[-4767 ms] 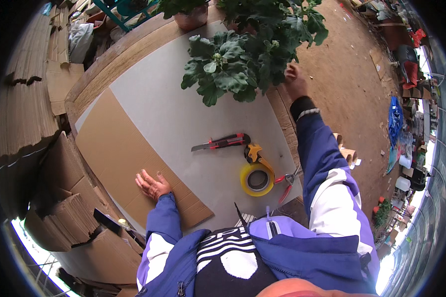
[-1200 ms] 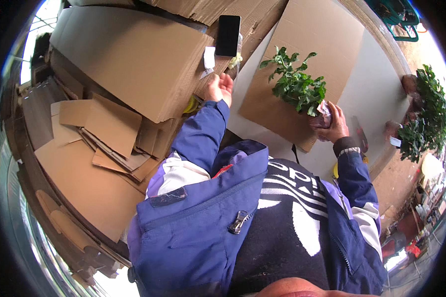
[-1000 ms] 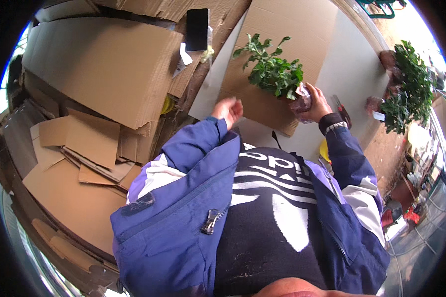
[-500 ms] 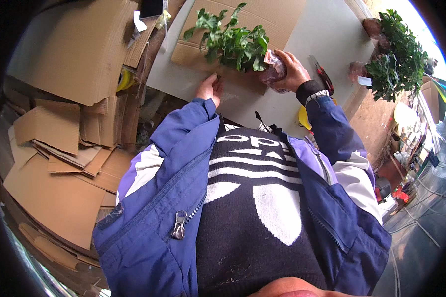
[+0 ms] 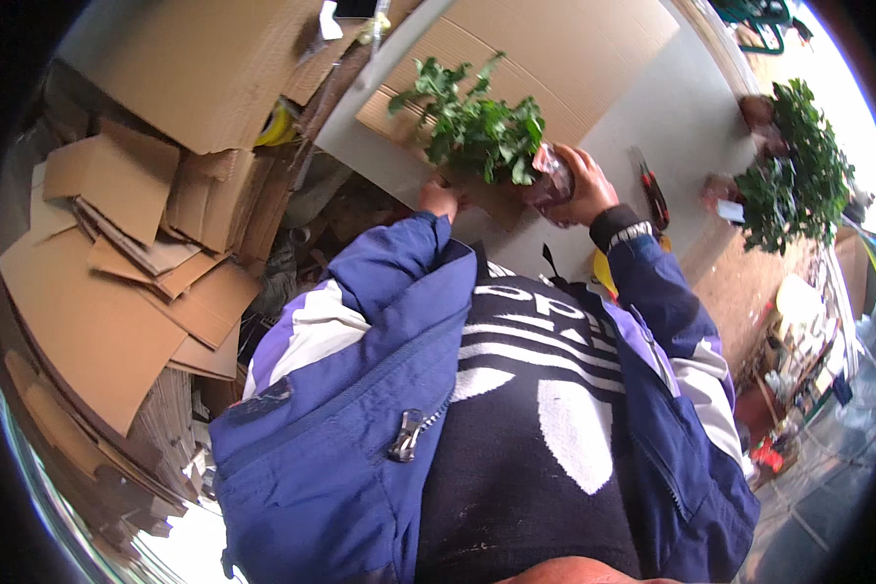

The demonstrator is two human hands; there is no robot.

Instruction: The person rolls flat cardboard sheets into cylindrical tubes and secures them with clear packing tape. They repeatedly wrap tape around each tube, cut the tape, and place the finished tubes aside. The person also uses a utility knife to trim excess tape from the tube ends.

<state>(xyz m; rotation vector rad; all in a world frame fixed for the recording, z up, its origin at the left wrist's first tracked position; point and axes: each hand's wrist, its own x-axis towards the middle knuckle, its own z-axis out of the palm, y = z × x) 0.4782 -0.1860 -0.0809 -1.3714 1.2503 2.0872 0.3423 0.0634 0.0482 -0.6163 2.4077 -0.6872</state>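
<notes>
A bundle of leafy green plants (image 5: pixel 487 131) lies across a cardboard sheet (image 5: pixel 594 68) on the grey tabletop. Its dark base is wrapped in clear plastic (image 5: pixel 555 175), and my right hand (image 5: pixel 588 187) is closed around that wrapped end. My left hand (image 5: pixel 440 199) is closed at the near edge of the cardboard, left of the plants. Its fingertips are partly hidden, but they appear to pinch the cardboard. Between my hands, the near cardboard strip (image 5: pixel 492 202) looks tilted up beside the leaves.
Red-and-black snips (image 5: pixel 654 200) lie right of my right hand. More wrapped leafy plants (image 5: pixel 793 175) stand at the table's right side. Cut cardboard pieces (image 5: pixel 117 292) are piled at left, near a yellow tape roll (image 5: pixel 278 125). Something yellow (image 5: pixel 605 273) sits by my right sleeve.
The whole view has shifted, so the table appears lower and further right. My left hand's fingers have curled in at the cardboard's near edge. The right hand keeps its hold on the wrapped base.
</notes>
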